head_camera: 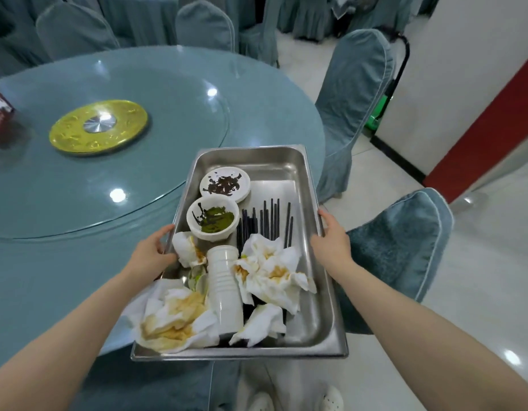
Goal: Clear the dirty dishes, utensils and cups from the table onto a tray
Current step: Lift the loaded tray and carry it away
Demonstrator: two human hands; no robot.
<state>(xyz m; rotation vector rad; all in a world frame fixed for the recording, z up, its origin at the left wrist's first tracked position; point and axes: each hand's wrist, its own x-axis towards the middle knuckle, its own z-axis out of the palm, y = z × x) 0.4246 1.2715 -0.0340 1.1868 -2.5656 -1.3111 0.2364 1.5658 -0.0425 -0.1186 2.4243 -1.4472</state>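
Fingers (pixel 165 232) of both hands curl round the tray (pixel 316 327) rims, and any tilt could likely roll the stacked cups (pixel 225 289) off.

No lettering here can be read. The red-brown box (pixel 0 114) at nine o'clock on the table (pixel 79 277) carries pale print (too blurred to make out), and the gold disc (pixel 98 127) shows only embossed ornament.
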